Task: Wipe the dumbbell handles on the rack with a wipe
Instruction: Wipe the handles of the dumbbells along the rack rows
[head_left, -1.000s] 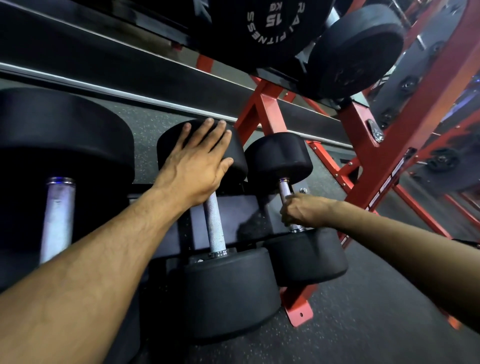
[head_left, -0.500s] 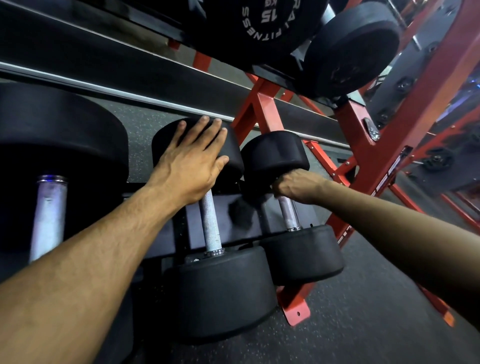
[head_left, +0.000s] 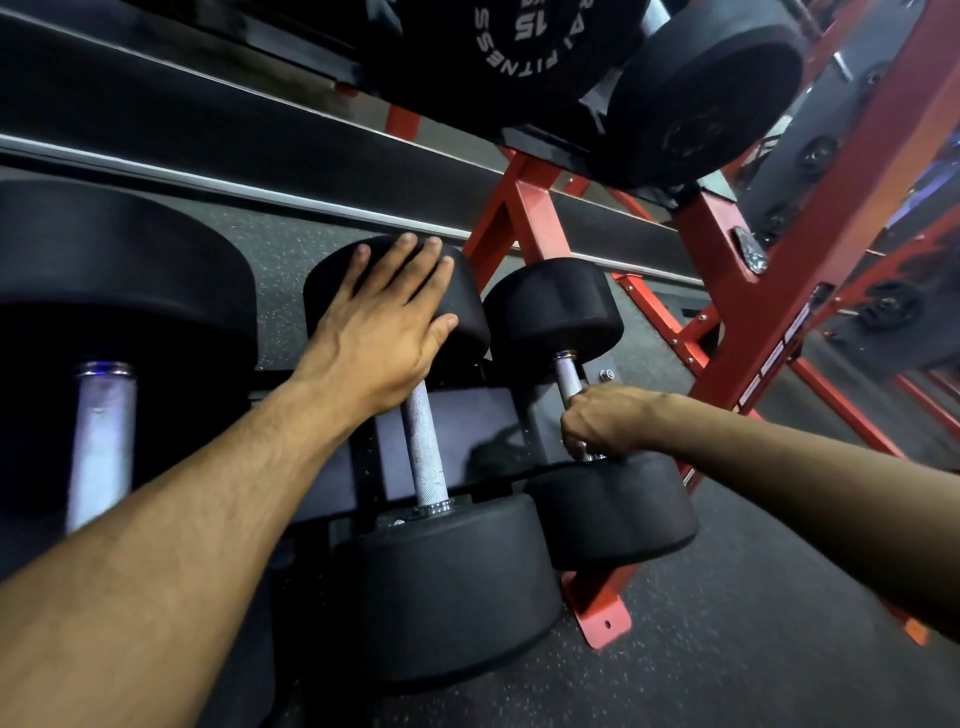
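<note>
Three black dumbbells lie on the lowest tier of a red rack (head_left: 727, 332). My left hand (head_left: 384, 327) rests flat, fingers straight, on the far head of the middle dumbbell (head_left: 467, 322), whose knurled steel handle (head_left: 426, 452) is bare below my palm. My right hand (head_left: 605, 421) is curled round the near end of the right dumbbell's handle (head_left: 567, 374), just above its near head (head_left: 613, 509). No wipe shows; whatever is inside that fist is hidden. The big left dumbbell's handle (head_left: 101, 441) is untouched.
Above hang a 15 kg weight plate (head_left: 498, 47) and another black dumbbell head (head_left: 701, 88) on the upper tier. The rack's red foot (head_left: 602, 613) sits on speckled rubber floor at lower right. More plates hang on a red frame (head_left: 888, 306) at far right.
My right hand slid along the right dumbbell's handle: from the near end up to the far head, then back down to the near end. My left hand stayed on the middle dumbbell's head.
</note>
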